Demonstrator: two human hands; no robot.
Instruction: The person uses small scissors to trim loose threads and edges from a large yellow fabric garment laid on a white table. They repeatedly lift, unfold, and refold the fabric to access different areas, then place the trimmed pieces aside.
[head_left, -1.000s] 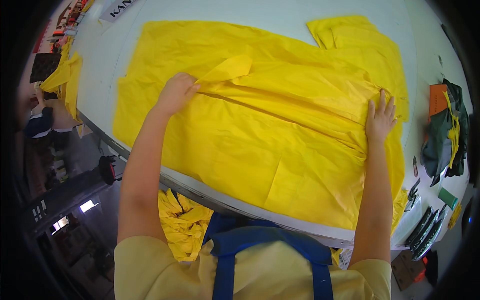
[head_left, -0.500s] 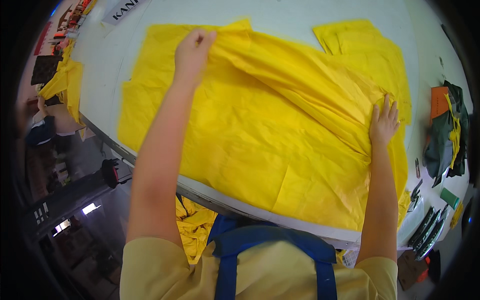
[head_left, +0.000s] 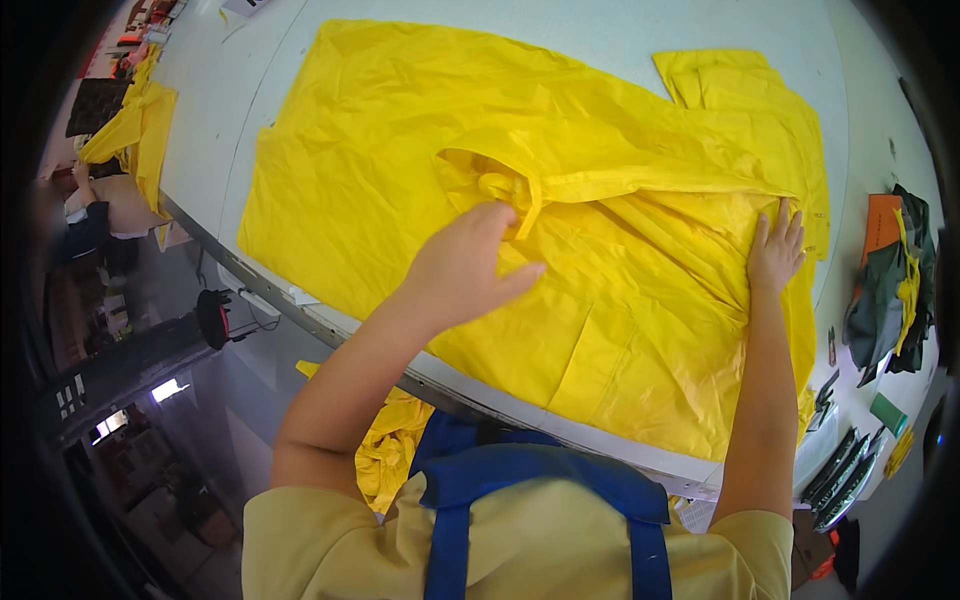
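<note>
A wide yellow garment (head_left: 380, 210), thin and creased like a raincoat, lies spread over the white table. Near its middle, an edge is raised into an opening with a narrow yellow strap (head_left: 532, 208) hanging from it. My left hand (head_left: 465, 265) is at this opening, thumb stretched away from the fingers; the fingertips are partly hidden by the fabric. On the right side my right hand (head_left: 776, 252) rests flat on the garment with fingers spread, where folds gather. A folded yellow section (head_left: 735, 85) lies at the far right.
The table's front edge (head_left: 330, 325) curves before me, with yellow cloth (head_left: 395, 440) bunched below it. On the right are dark green cloth (head_left: 875, 300), an orange box (head_left: 880, 225), a small green object (head_left: 888, 412) and dark packets (head_left: 845, 480). Another person (head_left: 90, 215) handles yellow fabric at far left.
My left hand has come from the far edge toward me and let go of the fabric there. The lifted layer now lies flatter, showing the opening and strap. My right hand stays in place.
</note>
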